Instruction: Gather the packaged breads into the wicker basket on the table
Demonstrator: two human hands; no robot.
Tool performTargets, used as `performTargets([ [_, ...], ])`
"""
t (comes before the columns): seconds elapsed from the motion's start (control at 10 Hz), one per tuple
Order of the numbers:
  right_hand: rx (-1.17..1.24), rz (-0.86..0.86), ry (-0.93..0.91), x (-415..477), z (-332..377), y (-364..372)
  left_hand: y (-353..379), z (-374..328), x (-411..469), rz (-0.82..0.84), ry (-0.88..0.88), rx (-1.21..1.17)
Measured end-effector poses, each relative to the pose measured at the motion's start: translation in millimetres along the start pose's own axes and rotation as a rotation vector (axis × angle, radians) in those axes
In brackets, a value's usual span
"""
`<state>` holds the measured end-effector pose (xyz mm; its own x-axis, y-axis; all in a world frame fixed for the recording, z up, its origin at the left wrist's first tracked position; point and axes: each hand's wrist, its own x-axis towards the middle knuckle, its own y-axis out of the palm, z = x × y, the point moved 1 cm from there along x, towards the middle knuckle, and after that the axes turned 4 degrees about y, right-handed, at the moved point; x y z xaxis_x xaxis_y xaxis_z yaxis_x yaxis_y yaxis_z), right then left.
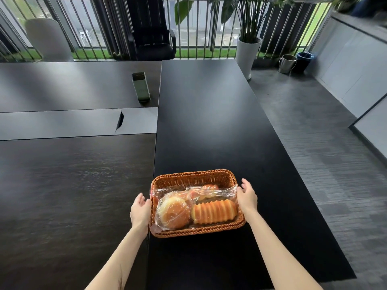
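- Wicker basket [196,232], one, rectangular, brown weave; stands on the black table [209,122] near its front-left edge, short ends facing the two hands, which suits a two-sided hold
- Left hand [139,210], one; fingers loosely spread, palm turned toward the basket's left end, just beside the rim; whether it touches cannot be told
- Right hand [247,197], one; fingers spread, palm against or just beside the right end where the wrapper overhangs; grips nothing
- Packaged breads, at least three counted, all inside the basket:
  - round bun [172,213], one, in a clear bag, near-left corner
  - ridged loaf [213,212], one, near-right, lying lengthwise and touching the bun
  - reddish pastry [207,190], one or possibly more behind them; the wrapping's glare hinders counting
- Judgement: no packaged bread shows outside the basket, so gathering looks complete; the hands seem placed to steady or shift the basket
- Green tin [141,86], one, upright on the adjoining table, well apart
- Office chair [150,30], one, by the railing
- Potted plant [249,53], one, beyond the table's far corner
- Bins, two: metal pail [287,63] and dark bin [303,61], touching, on the floor at far right
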<state>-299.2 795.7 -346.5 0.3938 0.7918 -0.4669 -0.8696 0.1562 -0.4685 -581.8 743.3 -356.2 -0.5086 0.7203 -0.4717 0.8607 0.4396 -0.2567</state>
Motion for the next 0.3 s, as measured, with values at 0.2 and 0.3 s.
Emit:
performTargets([
  [0.2,0.220,-0.101,-0.217,-41.7,45.0,-26.8,-29.5,-62.7,-27.3,-0.035,0.447,0.013],
  [0.3,0.439,-0.108,-0.326,-72.3,64.6,-41.4,-40.6,-93.2,-55.3,-0.007,0.566,-0.135],
])
